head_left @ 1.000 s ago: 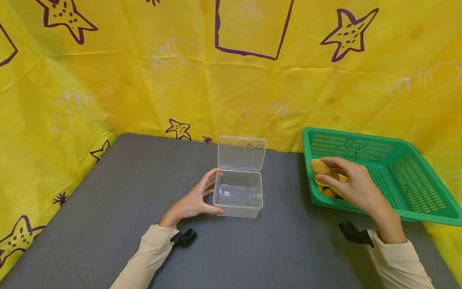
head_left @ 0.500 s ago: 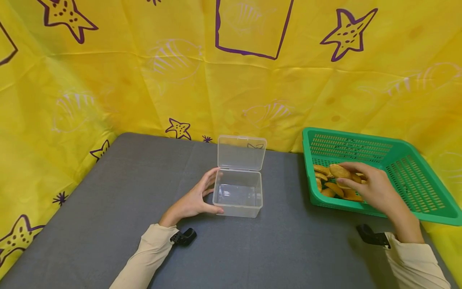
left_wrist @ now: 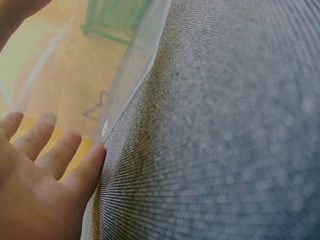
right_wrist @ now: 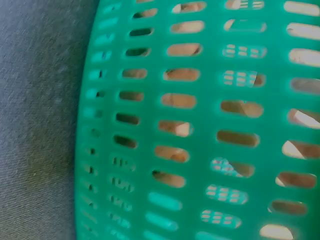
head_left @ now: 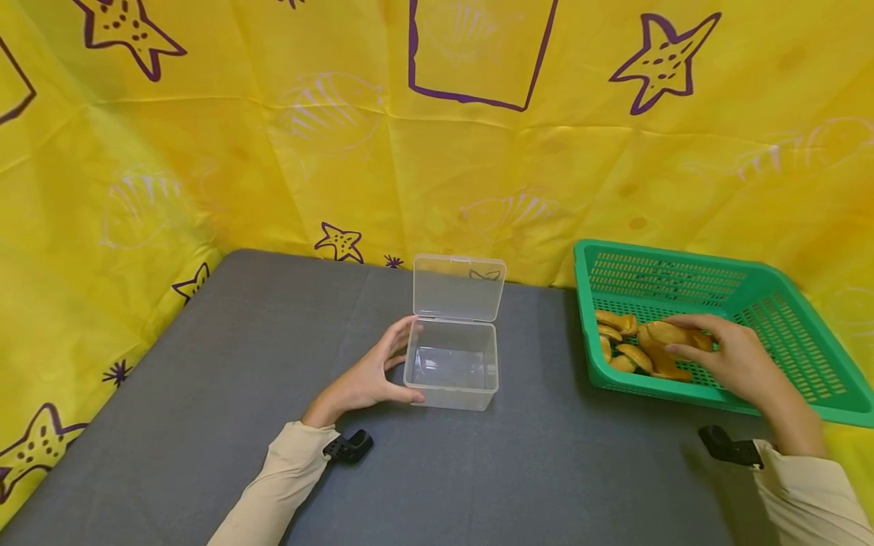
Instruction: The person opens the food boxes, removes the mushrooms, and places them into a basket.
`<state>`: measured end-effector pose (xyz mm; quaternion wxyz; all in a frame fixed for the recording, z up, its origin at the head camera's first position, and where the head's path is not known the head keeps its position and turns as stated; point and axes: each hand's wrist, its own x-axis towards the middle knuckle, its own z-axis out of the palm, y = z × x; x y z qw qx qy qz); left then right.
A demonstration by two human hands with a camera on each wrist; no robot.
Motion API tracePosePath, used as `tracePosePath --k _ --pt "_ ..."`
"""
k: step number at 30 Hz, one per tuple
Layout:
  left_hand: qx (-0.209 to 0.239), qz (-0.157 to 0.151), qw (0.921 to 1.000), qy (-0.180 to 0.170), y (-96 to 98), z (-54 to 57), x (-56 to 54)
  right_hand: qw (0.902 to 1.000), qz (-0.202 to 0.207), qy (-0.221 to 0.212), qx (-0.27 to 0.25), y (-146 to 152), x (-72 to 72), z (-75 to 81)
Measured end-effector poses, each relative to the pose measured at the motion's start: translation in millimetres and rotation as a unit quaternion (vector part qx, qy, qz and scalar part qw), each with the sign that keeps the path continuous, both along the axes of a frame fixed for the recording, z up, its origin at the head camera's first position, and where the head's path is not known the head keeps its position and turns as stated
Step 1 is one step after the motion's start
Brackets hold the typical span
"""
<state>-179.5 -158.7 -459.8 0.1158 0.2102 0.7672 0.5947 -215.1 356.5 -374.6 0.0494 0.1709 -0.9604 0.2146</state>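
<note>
In the head view my left hand (head_left: 369, 378) holds a clear plastic box (head_left: 451, 399) by its left side, thumb at the front wall and fingers toward the back corner. The box's hinged lid (head_left: 459, 288) stands raised; no contents show inside. In the left wrist view the fingers (left_wrist: 90, 167) touch the see-through wall. My right hand (head_left: 740, 360) is inside a green slotted basket (head_left: 592, 364), pinching a golden-brown oval piece (head_left: 664, 334) that looks like bread. Several similar pieces (head_left: 633, 356) lie at the basket's left end. The right wrist view shows mostly the basket's wall (right_wrist: 145, 165).
A grey cloth-covered table (head_left: 273, 341) lies under everything. Behind it hangs a yellow curtain (head_left: 341, 174) printed with starfish and fish. The basket stands right of the box, with bare grey tabletop between them.
My right hand, still pinching the oval piece, has moved right and slightly down from the basket's left rim, uncovering more pieces there. The left hand and the box have stayed in place.
</note>
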Motion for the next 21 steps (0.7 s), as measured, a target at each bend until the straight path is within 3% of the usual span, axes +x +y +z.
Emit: tracePosePath --k 12,21 --pt "-0.003 0.0 1.0 -0.002 0.3 -0.8 -0.7 0.9991 0.0 -0.038 0.017 12 -4.1 -12.1" --pt "-0.003 -0.001 1.0 0.0 0.3 -0.4 -0.4 0.9945 -0.006 -0.099 0.034 11 -5.9 -11.9"
